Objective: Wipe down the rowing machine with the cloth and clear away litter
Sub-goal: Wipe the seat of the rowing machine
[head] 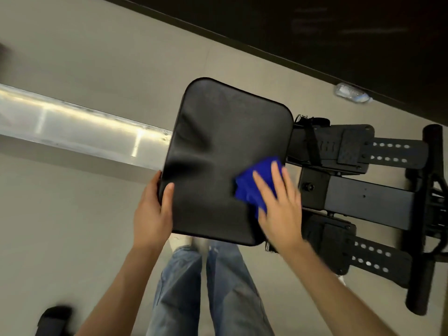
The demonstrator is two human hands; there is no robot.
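The right hand (278,209) lies flat with its fingers spread, pressing a crumpled bright blue cloth (257,183) against the near right part of the black padded leather seat (218,154) of the rowing machine. The cloth is bunched under the palm and fingers, and most of it shows to the left of and above the fingers. The left hand (152,214) grips the seat's left edge, with the thumb on top of the padding and the fingers curled under the rim.

The seat sits on a long silver aluminium rail (72,127) that runs off to the left and reflects strips of light. To the right of the seat stand two black footrests with perforated straps (378,151) and a black central frame beam (368,197) between them, ending at a black crossbar (426,214).

Below the seat, the person's legs in light blue jeans (206,287) stand on the beige floor (72,214). A crushed clear plastic bottle (351,93) lies on the floor well beyond the seat, against the dark wall base (315,32).
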